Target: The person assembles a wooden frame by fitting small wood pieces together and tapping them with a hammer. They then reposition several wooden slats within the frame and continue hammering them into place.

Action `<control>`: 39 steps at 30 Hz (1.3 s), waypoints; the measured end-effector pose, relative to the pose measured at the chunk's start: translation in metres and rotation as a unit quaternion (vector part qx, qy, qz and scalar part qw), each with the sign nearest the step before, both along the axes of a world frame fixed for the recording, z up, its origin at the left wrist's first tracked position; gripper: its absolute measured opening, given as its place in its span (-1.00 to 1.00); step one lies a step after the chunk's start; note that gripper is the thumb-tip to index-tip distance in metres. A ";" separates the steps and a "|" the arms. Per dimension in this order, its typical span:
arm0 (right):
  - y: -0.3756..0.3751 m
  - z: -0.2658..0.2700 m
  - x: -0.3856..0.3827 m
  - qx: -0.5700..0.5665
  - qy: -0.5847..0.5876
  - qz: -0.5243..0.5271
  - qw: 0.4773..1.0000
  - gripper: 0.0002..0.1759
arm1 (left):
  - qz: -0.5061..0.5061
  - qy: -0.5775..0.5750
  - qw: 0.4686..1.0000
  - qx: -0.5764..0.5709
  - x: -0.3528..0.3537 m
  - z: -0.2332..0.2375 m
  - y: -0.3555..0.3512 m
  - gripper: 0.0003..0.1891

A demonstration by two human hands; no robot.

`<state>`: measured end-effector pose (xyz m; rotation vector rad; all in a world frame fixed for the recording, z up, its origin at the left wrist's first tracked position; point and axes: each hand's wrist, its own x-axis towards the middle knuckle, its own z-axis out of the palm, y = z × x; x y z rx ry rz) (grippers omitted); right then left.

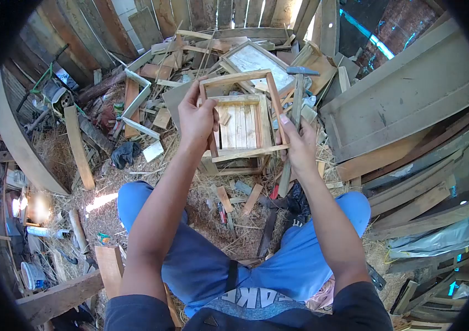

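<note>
A rectangular wooden frame (237, 78) made of thin strips is held up in front of me. My left hand (197, 122) is closed around its left strip. My right hand (299, 142) grips the lower right corner of the frame, thumb on the strip. That same hand also holds a hammer (298, 99), whose metal head points up and whose wooden handle runs down past the palm. Behind and below the frame stands a small wooden box (239, 100) with a slatted surface, and a small wood scrap (224, 118) lies on it.
Scrap wood and a white-faced framed panel (253, 63) are piled at the back. A large grey board (405, 99) leans on the right, with stacked planks below. A curved board (22, 132) stands at left. Offcuts (252, 198) and a red-handled tool (222, 213) lie between my legs.
</note>
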<state>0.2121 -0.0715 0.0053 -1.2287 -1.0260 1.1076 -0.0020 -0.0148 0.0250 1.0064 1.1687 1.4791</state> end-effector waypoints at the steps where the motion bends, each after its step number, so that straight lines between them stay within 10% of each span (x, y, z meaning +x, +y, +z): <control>1: 0.000 0.002 -0.001 -0.013 0.009 0.011 1.000 -0.64 | 0.000 0.000 1.000 0.000 -0.001 0.003 0.000 -0.37; 39: 0.002 -0.007 -0.011 0.020 0.036 -0.015 0.999 -0.65 | -0.031 -0.020 0.998 -0.050 -0.007 -0.004 0.010 -0.43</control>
